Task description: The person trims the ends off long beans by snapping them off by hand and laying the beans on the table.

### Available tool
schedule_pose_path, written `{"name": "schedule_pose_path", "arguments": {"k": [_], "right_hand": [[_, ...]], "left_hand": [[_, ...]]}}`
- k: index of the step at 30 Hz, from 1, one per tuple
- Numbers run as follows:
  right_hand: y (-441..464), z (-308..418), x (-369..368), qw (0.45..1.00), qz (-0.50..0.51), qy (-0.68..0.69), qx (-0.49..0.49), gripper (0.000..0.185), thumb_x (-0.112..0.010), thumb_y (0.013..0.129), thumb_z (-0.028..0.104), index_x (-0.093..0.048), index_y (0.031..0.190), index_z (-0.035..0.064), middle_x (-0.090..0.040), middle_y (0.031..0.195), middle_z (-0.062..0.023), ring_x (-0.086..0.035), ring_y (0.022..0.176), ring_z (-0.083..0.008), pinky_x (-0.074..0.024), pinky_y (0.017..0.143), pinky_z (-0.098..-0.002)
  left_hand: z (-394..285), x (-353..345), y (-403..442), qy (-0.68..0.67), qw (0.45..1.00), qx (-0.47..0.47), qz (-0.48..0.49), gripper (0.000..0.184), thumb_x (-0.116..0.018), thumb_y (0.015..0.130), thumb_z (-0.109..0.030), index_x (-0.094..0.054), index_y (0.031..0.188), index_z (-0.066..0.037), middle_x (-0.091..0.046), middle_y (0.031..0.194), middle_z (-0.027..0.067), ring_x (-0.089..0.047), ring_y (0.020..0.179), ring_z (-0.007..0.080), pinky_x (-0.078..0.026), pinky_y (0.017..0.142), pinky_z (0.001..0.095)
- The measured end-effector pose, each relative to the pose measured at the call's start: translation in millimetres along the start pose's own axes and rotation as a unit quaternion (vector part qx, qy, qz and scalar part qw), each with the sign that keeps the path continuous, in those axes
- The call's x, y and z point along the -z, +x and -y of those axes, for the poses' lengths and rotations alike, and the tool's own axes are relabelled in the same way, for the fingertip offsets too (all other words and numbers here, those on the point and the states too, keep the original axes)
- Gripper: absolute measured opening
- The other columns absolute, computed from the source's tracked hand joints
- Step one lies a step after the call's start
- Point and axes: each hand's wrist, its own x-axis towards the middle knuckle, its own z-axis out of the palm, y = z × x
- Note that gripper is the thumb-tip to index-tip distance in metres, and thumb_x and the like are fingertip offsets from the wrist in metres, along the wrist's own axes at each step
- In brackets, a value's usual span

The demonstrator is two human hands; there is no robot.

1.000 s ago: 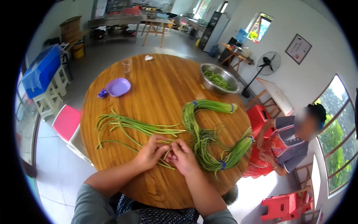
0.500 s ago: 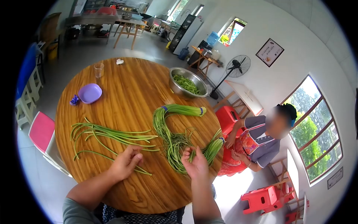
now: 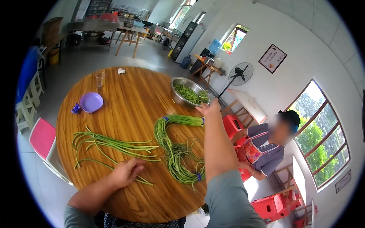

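My right hand [image 3: 208, 107] reaches out to the near rim of a metal bowl [image 3: 181, 99], its fingers stretched and apart. Cut green pieces [image 3: 188, 93] lie in the bowl; whether one is at my fingertips is hard to see. My left hand [image 3: 128, 173] rests on the table with fingers curled and thumb against them. One long green stem, which looks like a garlic scape [image 3: 142, 180], passes beneath it; what the fingers hold is hidden. Loose garlic scapes [image 3: 121, 144] spread just beyond. Between my arms lies a curved bundle of garlic scapes [image 3: 163, 138] with blue bands, partly covered by my right forearm.
The round wooden table [image 3: 133, 91] also carries a purple dish [image 3: 91, 102], a blue band cluster [image 3: 76, 109], a clear cup [image 3: 100, 79] and crumpled white paper [image 3: 121, 71]. A person in a red apron [image 3: 249, 154] is at the right. A pink chair [image 3: 42, 138] stands left.
My right hand has moved from above the bundle out to the bowl's rim. My left hand has stayed nearly in place. The view has shifted slightly.
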Motion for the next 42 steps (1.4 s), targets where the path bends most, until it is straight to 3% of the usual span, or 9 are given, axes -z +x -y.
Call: {"name": "schedule_pose_path", "arguments": {"k": [2,5,9,13,19,22,25,31,42], "right_hand": [[9,-8,13,1.0,0.008,-0.023,0.009,0.059,-0.052,0.101,0.032,-0.026,0.148,0.0055,-0.03,0.151,-0.023,-0.037,0.138,-0.0387,-0.0284,0.113,-0.0614],[-12,-38,72,0.975,0.203,-0.088,-0.001,0.038,-0.057,0.099,0.022,-0.048,0.13,0.003,-0.051,0.133,-0.0211,-0.053,0.121,-0.0346,-0.0445,0.103,-0.0482],[-142,-78,87,0.944,0.244,-0.222,0.002,0.021,-0.059,0.098,0.015,-0.058,0.116,0.004,-0.065,0.113,-0.0139,-0.063,0.099,-0.0236,-0.0516,0.086,-0.0347],[-218,-116,100,0.764,0.38,-0.52,0.044,0.017,-0.06,0.098,0.018,-0.063,0.107,0.0046,-0.067,0.103,-0.0032,-0.062,0.088,-0.0135,-0.0491,0.078,-0.0275],[-259,-157,123,0.558,0.514,-0.607,0.238,0.018,-0.073,0.083,0.009,-0.061,0.093,0.0013,-0.054,0.1,-0.0124,-0.057,0.092,-0.0311,-0.0477,0.08,-0.0366],[-263,-171,133,0.542,0.52,-0.617,0.234,0.017,-0.072,0.082,0.007,-0.059,0.09,0.001,-0.053,0.097,-0.0138,-0.056,0.093,-0.0342,-0.0466,0.081,-0.0404],[-259,-171,135,0.551,0.498,-0.62,0.252,0.015,-0.069,0.083,0.004,-0.055,0.089,0.0011,-0.054,0.094,-0.0151,-0.056,0.092,-0.0362,-0.0461,0.079,-0.0425],[-237,-160,142,0.571,0.44,-0.639,0.27,0.017,-0.066,0.085,0.002,-0.052,0.095,0.0011,-0.056,0.088,-0.0177,-0.057,0.086,-0.038,-0.0472,0.074,-0.0446],[-240,-169,142,0.54,0.406,-0.664,0.321,0.016,-0.066,0.087,0.004,-0.057,0.1,0.0029,-0.062,0.094,-0.0176,-0.061,0.082,-0.0409,-0.0506,0.069,-0.0463]], "left_hand": [[1,1,1,-0.001,0.999,-0.03,-0.029,0.017,-0.063,0.094,-0.012,-0.061,0.11,-0.004,-0.067,0.086,0.0176,-0.068,0.079,0.0341,-0.055,0.069,0.0402],[11,0,5,0.056,0.991,-0.095,-0.073,0.015,-0.063,0.093,-0.011,-0.062,0.106,-0.005,-0.066,0.089,0.0174,-0.066,0.084,0.0362,-0.053,0.071,0.0414],[8,4,8,-0.004,0.989,-0.025,-0.147,0.014,-0.061,0.094,-0.007,-0.061,0.107,-0.004,-0.065,0.095,0.0153,-0.066,0.084,0.03,-0.052,0.072,0.0366],[16,6,15,-0.029,0.983,0.003,-0.179,0.015,-0.061,0.094,-0.006,-0.057,0.108,-0.003,-0.061,0.094,0.0147,-0.063,0.08,0.0306,-0.051,0.069,0.0379],[18,5,13,-0.019,0.98,-0.007,-0.196,0.013,-0.061,0.094,-0.005,-0.058,0.106,-0.003,-0.06,0.094,0.0135,-0.062,0.079,0.0271,-0.05,0.069,0.0353],[18,5,11,-0.008,0.984,0.004,-0.18,0.016,-0.062,0.091,0.0,-0.06,0.107,-0.003,-0.062,0.098,0.0115,-0.062,0.08,0.0219,-0.049,0.068,0.0314],[16,4,14,0.031,0.988,-0.058,-0.143,0.012,-0.063,0.091,-0.004,-0.059,0.103,-0.003,-0.062,0.09,0.0138,-0.062,0.082,0.0325,-0.05,0.07,0.0386],[18,4,9,0.204,0.969,-0.132,0.04,0.015,-0.071,0.081,-0.014,-0.063,0.092,-0.008,-0.063,0.091,0.009,-0.063,0.088,0.0294,-0.049,0.077,0.0381],[12,-3,4,0.267,0.954,-0.14,0.003,0.008,-0.066,0.081,-0.008,-0.06,0.086,-0.006,-0.058,0.087,0.0112,-0.062,0.082,0.0312,-0.052,0.071,0.0395]]}}
